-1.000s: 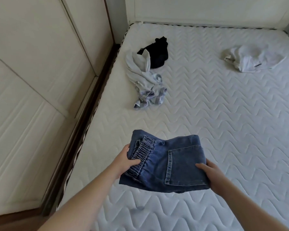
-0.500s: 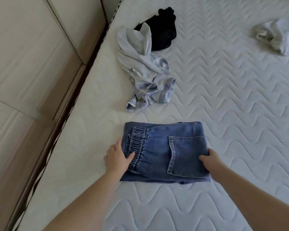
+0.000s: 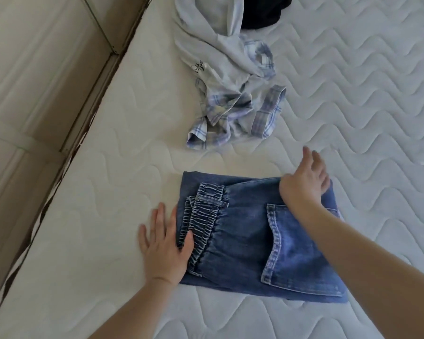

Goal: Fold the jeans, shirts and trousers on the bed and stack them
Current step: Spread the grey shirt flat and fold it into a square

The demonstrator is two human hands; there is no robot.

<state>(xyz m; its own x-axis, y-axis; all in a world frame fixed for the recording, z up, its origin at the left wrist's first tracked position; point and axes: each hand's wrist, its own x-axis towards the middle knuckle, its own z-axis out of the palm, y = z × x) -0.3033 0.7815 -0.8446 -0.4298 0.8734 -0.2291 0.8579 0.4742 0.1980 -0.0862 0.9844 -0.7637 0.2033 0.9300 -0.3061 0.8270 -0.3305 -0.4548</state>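
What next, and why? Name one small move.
Probably reach the right hand on to the crumpled shirt: the jeans already lie folded flat on the bed, both hands are open, and the right fingers point toward the shirt.

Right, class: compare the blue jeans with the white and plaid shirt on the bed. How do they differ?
The jeans are folded into a flat rectangle; the plaid shirt lies crumpled and unfolded. The jeans are dark blue denim; the shirt is pale with blue checks. The left hand and right hand touch the jeans; neither touches the shirt. Both rest on the quilted mattress.
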